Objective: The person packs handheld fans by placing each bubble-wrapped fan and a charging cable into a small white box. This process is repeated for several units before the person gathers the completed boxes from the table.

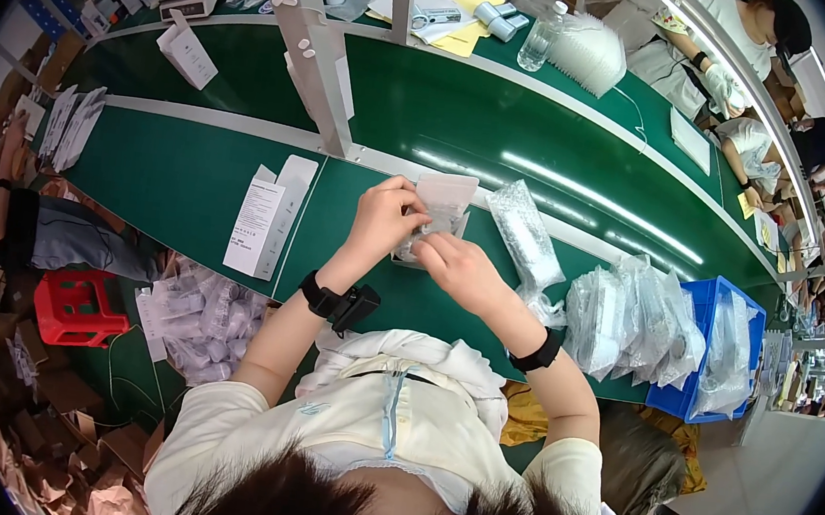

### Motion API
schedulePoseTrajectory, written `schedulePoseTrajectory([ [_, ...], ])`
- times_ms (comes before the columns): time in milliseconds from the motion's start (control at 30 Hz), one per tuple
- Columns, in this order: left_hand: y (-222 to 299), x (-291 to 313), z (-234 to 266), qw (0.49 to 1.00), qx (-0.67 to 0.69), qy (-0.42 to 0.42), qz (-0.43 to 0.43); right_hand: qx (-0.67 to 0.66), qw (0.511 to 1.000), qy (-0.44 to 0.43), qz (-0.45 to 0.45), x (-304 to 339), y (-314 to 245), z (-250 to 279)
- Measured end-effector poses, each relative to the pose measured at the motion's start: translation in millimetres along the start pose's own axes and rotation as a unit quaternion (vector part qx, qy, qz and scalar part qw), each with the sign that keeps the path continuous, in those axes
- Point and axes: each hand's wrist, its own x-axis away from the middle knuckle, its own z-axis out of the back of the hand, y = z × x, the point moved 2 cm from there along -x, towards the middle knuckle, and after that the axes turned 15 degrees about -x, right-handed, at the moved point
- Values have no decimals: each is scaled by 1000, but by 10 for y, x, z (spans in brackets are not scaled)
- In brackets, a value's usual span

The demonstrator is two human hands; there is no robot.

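In front of me a small white box (448, 189) stands at the table edge with its flap raised. Pale, clear-looking plastic shows in its mouth, mostly covered by my fingers. From the left, my left hand (383, 222) reaches to the opening with thumb and fingertips pinched together; what they hold is hidden. My right hand (468, 275) is closed at the near right side of the box, its fingers curled against it. Just right of the hands lies a bubble-wrap bag (526, 234). Two flat printed white cartons (257, 226) rest on the green table to the left.
Several clear bubble bags (617, 319) are piled at the right, beside a blue bin (690, 387) holding more. A metal post (304, 45) rises beyond my left hand. Wrapped items (210, 322) and a red stool (75, 308) are lower left. Other people work around the tables.
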Motion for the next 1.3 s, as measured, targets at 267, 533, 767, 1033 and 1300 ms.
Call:
schedulePoseTrajectory([
  [267,-394,78,225,981,190,25,9,41,985,166,29,53,10,104],
  [533,-2185,723,890,884,-387,38,259,-436,855,201,-196,-29,606,-352],
  [767,-1452,955,493,904,-280,-133,295,-444,752,449,-187,-690,1802,532],
  [1033,-1867,1059,102,948,9,-145,284,-53,880,418,-218,-338,2606,501],
  [1300,-1016,537,231,951,251,-17,178,-141,850,-95,-499,804,1899,-90],
])
